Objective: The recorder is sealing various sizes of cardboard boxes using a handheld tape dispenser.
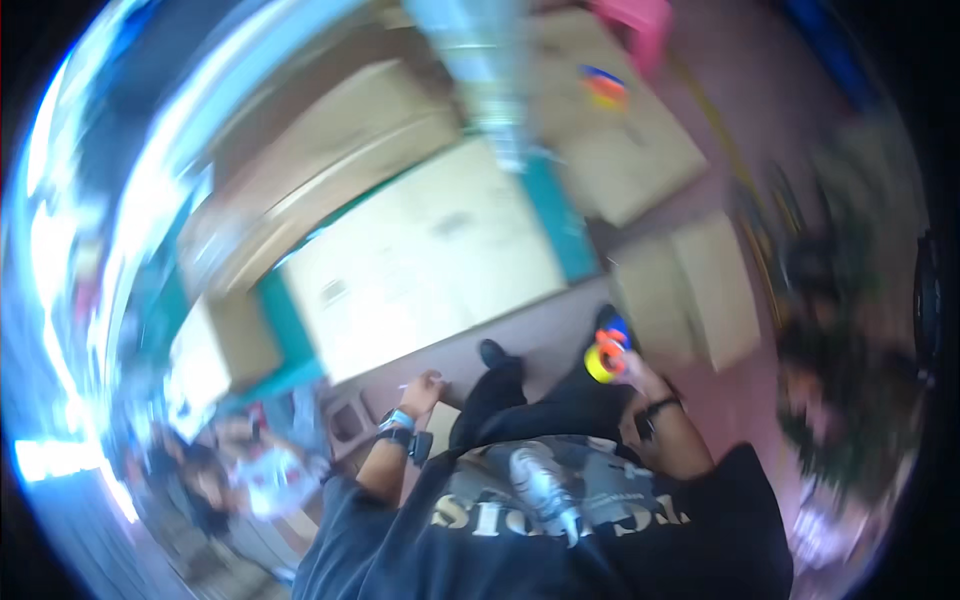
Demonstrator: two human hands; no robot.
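My right hand is closed around a packing tape dispenser, orange and blue with a yellow ring, held in front of my right leg. My left hand is near the front edge of a large flat cardboard box. Its fingers are curled together. A thin pale bit sticks out beside them, too blurred to name. A second orange, yellow and blue object, much like the dispenser, lies on a cardboard surface at the far right.
Under the large box shows a green surface. Long cardboard lies behind it, and an open carton stands to the right. A pink stool-like thing is at the back. Another person is at the lower left, blurred.
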